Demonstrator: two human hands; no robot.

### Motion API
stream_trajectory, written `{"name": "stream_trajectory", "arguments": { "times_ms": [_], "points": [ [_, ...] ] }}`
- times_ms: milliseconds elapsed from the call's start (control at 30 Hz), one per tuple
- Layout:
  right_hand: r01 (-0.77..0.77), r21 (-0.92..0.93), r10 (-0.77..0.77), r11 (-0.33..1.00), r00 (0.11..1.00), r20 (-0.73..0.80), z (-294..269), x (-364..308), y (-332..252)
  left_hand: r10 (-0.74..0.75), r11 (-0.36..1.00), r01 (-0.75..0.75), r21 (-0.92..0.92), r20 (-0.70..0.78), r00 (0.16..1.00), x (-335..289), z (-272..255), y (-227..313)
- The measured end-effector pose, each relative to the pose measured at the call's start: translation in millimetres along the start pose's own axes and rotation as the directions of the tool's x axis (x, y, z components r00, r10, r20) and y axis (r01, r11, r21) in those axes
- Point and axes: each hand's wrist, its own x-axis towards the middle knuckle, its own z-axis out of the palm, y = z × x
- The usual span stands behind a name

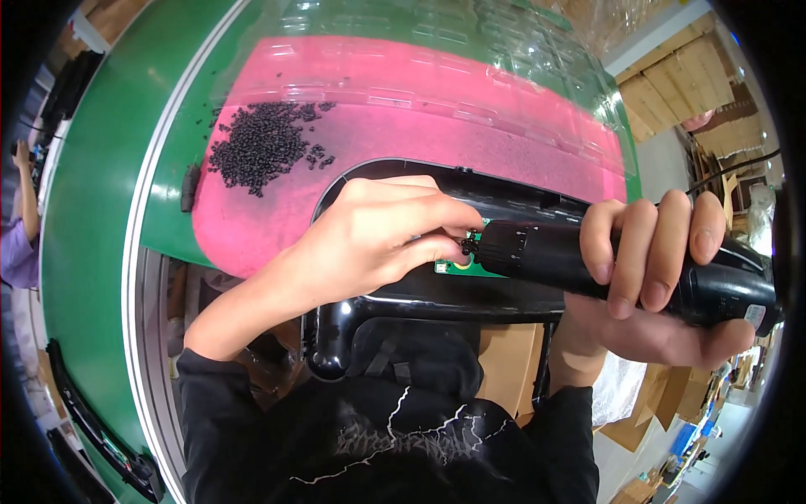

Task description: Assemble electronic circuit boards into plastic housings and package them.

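In my right hand [651, 252] is a black electric screwdriver [537, 256], gripped round its body and pointing left. My left hand [378, 225] is closed in a pinch on a few small black screws [470, 244], right at the screwdriver's nose. Whether a screw touches the bit is hidden by the fingers. Beneath both hands lies a glossy black plastic housing [428, 308], curved at its left end, close against my body. Part of a green circuit board [453, 269] shows inside it, mostly covered by my left fingers and the screwdriver.
A pile of small black screws [260, 147] lies on the pink mat [403, 134], beyond my left hand. Clear plastic trays [470, 63] cover the mat's far part. A small dark cylinder [191, 186] lies at its left edge. At far left, another person's arm [25, 189] shows.
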Motion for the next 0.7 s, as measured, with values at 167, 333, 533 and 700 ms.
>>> {"name": "stream_trajectory", "arguments": {
  "times_ms": [167, 333, 533, 700],
  "points": [
    [-0.023, -0.009, 0.023, 1.000, 0.997, 0.067, -1, 5, -3, 0.051, 0.996, -0.052, 0.067, 0.004, 0.999, -3, 0, -5],
    [-0.026, -0.001, 0.026, 1.000, 0.997, 0.069, 1, 4, -1, 0.071, 0.992, -0.071, 0.109, 0.002, 0.997, -1, -3, -2],
    [-0.027, -0.036, 0.028, 0.999, 0.999, 0.029, -1, 3, 9, 0.090, 0.990, -0.083, 0.112, -0.061, 0.994, 3, 0, 2],
    [0.016, -0.077, -0.010, 0.997, 0.997, 0.071, -8, 6, 15, 0.027, 0.987, -0.011, 0.158, -0.095, 0.995, 2, -1, 5]
  ]
}}
